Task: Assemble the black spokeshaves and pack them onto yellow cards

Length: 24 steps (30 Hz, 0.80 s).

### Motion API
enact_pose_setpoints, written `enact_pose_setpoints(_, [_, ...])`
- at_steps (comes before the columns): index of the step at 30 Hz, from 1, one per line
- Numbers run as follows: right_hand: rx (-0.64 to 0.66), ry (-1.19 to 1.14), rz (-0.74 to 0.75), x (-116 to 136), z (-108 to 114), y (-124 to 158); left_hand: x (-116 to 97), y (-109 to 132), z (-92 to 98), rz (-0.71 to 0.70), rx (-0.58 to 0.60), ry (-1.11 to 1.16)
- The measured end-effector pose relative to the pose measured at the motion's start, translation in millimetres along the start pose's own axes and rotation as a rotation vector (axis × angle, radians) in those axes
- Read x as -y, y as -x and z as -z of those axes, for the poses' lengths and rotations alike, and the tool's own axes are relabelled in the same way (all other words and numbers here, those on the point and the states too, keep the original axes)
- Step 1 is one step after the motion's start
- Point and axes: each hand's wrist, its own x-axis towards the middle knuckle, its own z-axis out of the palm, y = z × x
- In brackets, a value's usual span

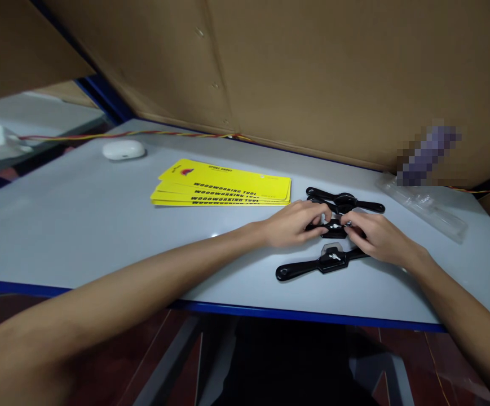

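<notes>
Several black spokeshaves lie in a group on the right half of the grey table. My left hand (299, 223) has its fingers closed round the left handle of the middle spokeshave (333, 230). At that tool's right side is my right hand (375, 234), its fingertips pinched by the silvery screw area; its grip is partly hidden. Nearer the front edge, another spokeshave (333, 260) lies with a grey blade plate, its right end under my right hand. Behind my hands rests a further spokeshave (346, 199), with one more partly covered beside it.
Fanned yellow cards (228, 183) lie left of the tools. A white case (123, 150) sits at the back left. Clear plastic packaging (428, 208) is at the right. Twisted wires (143, 133) run along the back edge, before a cardboard wall (312, 73).
</notes>
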Motion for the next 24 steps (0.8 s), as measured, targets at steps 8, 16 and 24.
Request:
enact_pose_setpoints(8, [0.028, 0.028, 0.015, -0.5, 0.1, 0.2, 0.5, -0.3, -0.6, 0.008, 0.011, -0.011])
enact_pose_setpoints(16, [0.027, 0.023, 0.026, -1.1, -0.4, -0.4, 0.9, 0.4, -0.9, -0.011, 0.003, -0.002])
enact_pose_setpoints(24, [0.055, 0.020, 0.068, -2.8, -1.2, 0.6, 1.7, 0.1, -1.2, -0.005, 0.005, -0.015])
